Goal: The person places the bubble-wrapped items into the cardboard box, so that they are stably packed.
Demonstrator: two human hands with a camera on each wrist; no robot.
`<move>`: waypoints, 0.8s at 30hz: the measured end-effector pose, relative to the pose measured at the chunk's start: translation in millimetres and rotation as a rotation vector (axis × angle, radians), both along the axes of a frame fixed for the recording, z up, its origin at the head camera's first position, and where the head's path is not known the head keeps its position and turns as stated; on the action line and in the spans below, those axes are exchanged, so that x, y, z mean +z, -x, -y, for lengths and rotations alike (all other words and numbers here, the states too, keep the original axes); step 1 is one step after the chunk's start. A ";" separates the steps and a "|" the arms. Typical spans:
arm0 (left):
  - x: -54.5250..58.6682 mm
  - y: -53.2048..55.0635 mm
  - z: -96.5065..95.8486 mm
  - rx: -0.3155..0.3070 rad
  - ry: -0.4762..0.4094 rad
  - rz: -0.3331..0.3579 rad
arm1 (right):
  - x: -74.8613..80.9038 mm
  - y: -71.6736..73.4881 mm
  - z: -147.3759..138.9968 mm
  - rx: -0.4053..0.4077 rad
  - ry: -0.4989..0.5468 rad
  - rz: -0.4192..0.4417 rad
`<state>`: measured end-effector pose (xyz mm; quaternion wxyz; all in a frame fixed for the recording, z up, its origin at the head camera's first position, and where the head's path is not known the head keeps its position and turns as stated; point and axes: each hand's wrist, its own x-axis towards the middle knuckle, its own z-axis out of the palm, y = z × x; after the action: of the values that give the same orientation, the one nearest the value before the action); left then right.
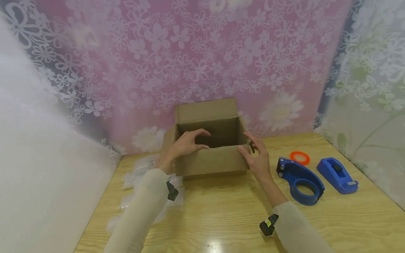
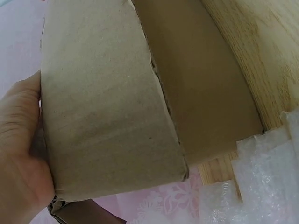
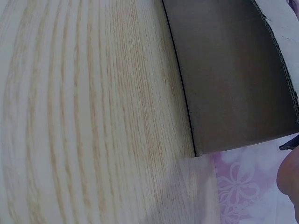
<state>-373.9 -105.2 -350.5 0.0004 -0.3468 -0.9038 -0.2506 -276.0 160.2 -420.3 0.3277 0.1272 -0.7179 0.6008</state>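
An open cardboard box (image 1: 209, 161) stands on the table, its back flap raised and its front flap folded down toward me. My left hand (image 1: 186, 143) is over the box's left front, thumb along the front edge and fingers arched over the opening with a gap between them. The left wrist view shows that hand (image 2: 21, 149) against the edge of the flap (image 2: 103, 102). At the right front corner my right hand (image 1: 257, 158) grips the cardboard, thumb on the front flap and fingers behind the side. Only a bit of this hand (image 3: 289, 175) shows in the right wrist view.
Clear bubble-wrap pieces (image 1: 142, 167) lie left of the box, partly under my left forearm. To the right are a blue tape gun (image 1: 307, 196), an orange tape roll (image 1: 300, 153) and a blue tape dispenser (image 1: 340, 179). A flowered curtain (image 1: 202, 63) hangs close behind the box.
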 end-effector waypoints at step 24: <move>33.4 -71.0 101.4 0.108 -0.249 -0.030 | -6.5 4.9 -1.0 0.000 0.006 0.032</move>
<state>-302.8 -206.6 -317.1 0.0703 -0.2984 -0.8831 -0.3552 -280.9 161.2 -426.8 0.3165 0.1166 -0.7212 0.6051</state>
